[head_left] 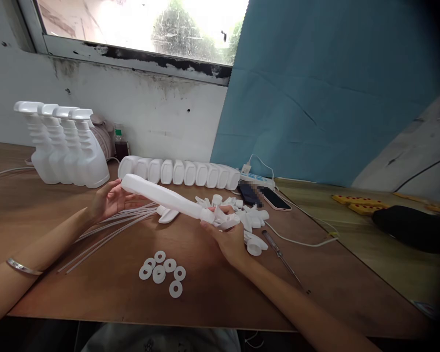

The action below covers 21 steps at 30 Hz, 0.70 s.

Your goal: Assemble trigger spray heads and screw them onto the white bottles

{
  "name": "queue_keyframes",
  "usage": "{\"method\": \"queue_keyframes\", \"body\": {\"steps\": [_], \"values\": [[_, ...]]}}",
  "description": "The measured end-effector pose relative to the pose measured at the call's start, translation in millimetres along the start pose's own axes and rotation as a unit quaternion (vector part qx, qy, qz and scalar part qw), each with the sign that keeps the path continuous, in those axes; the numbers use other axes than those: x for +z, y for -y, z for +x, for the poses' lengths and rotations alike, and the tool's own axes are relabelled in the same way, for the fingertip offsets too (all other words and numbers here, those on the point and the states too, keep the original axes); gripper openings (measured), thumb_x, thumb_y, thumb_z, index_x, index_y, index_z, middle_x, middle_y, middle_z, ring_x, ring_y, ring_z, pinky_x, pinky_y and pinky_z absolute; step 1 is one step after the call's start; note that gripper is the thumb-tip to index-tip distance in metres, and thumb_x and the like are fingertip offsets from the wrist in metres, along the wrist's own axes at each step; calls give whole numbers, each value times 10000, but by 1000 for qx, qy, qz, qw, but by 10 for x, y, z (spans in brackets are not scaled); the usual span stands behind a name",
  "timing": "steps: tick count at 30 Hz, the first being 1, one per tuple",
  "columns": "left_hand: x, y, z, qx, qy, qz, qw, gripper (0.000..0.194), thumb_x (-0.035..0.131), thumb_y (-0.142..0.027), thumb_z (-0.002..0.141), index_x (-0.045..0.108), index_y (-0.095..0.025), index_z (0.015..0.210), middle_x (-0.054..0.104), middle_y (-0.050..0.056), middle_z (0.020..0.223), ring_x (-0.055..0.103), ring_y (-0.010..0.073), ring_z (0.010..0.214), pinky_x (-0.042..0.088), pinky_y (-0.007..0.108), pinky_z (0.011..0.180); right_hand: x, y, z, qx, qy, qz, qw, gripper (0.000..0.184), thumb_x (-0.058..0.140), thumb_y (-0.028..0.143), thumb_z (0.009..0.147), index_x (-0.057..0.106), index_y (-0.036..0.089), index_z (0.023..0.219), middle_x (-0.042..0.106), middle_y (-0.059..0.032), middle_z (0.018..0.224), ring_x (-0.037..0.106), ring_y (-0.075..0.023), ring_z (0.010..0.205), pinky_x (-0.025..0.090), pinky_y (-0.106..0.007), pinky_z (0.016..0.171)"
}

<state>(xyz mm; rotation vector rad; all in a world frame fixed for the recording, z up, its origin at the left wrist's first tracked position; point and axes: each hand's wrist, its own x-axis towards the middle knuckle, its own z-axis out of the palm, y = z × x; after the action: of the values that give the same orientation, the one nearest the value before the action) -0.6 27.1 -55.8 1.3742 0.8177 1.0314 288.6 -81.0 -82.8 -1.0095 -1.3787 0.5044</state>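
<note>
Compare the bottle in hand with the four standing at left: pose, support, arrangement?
Pose: the held bottle lies nearly sideways, neck end to the right; the standing bottles are upright, spray heads on top.
Support: the held bottle is above the table, its neck end in the right hand; the standing bottles rest on the table.
Arrangement: the held bottle is single; the standing bottles form a close row.
Shared: all white.

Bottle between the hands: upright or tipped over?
Tipped over: the bottle lies slantwise across the view, its base at the left hand, its spray head in the right hand.
</note>
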Motion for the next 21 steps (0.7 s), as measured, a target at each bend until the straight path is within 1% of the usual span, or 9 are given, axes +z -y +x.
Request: {"method": "queue_keyframes", "body": {"steps": [2, 5, 7, 10, 12, 14, 16, 18, 21], "values": [[-32, 25, 17, -18, -12, -21, 1000, 544, 490, -688, 665, 631, -239, 937, 665, 90, 1049, 566, 331, 1054, 507, 438, 801, 1, -3, -15, -24, 24, -1, 999, 248, 720, 233, 673, 562, 208, 862, 604, -6, 838, 560, -168, 775, 446, -285, 686], [-73, 77, 35, -35, -40, -33, 998, 494, 502, -703, 653, 600, -261, 851, 680, 67, 927, 597, 315, 965, 505, 413, 724, 10, -15, -36, -60, 63, -1, 996, 217, 709, 187, 677, 582, 227, 848, 617, -23, 927, 581, -190, 887, 455, -305, 750], [-77, 104, 33, -36, -50, -25, 998, 454, 508, -690, 664, 580, -271, 825, 673, 47, 875, 608, 298, 906, 497, 398, 689, 19, -28, -43, -78, 82, -1, 994, 204, 697, 162, 679, 593, 234, 838, 618, -26, 932, 589, -196, 908, 461, -316, 769], [-50, 119, 21, -33, -50, -6, 998, 354, 582, -606, 672, 570, -298, 846, 659, 20, 903, 602, 271, 909, 491, 366, 699, 28, -40, -45, -81, 95, -3, 992, 205, 694, 150, 670, 600, 234, 831, 621, -25, 918, 594, -197, 905, 460, -320, 778], [-30, 116, 21, -27, -50, 3, 998, 316, 640, -533, 659, 559, -302, 858, 653, 4, 913, 598, 257, 916, 490, 353, 712, 28, -35, -44, -66, 92, -6, 994, 212, 706, 168, 659, 599, 229, 832, 623, -24, 915, 593, -196, 891, 456, -316, 770], [-21, 114, 32, -15, -50, 7, 999, 334, 669, -480, 652, 552, -292, 903, 648, -4, 941, 590, 244, 942, 489, 351, 751, 22, -25, -40, -37, 82, -8, 996, 230, 720, 201, 651, 598, 223, 845, 630, -19, 904, 589, -192, 862, 454, -309, 753], [-23, 123, 50, 4, -54, 8, 999, 400, 691, -440, 641, 545, -295, 985, 637, -4, 1011, 565, 236, 1008, 473, 355, 826, 15, -19, -32, 2, 64, -7, 998, 250, 731, 237, 646, 593, 212, 853, 636, -6, 855, 585, -178, 791, 455, -295, 709], [-31, 143, 71, 29, -59, 10, 998, 488, 734, -389, 597, 535, -321, 1037, 621, -5, 1062, 531, 236, 1070, 442, 362, 894, 10, -24, -15, 44, 42, -1, 998, 266, 733, 278, 647, 587, 195, 854, 628, 8, 768, 574, -161, 702, 456, -279, 645], [-46, 183, 95, 69, -64, 18, 995, 547, 791, -305, 502, 550, -361, 990, 612, -12, 1066, 507, 257, 1103, 411, 386, 939, 12, -47, 23, 99, 11, 23, 995, 301, 712, 368, 662, 580, 167, 842, 621, 0, 716, 582, -160, 636, 471, -279, 574]]}}
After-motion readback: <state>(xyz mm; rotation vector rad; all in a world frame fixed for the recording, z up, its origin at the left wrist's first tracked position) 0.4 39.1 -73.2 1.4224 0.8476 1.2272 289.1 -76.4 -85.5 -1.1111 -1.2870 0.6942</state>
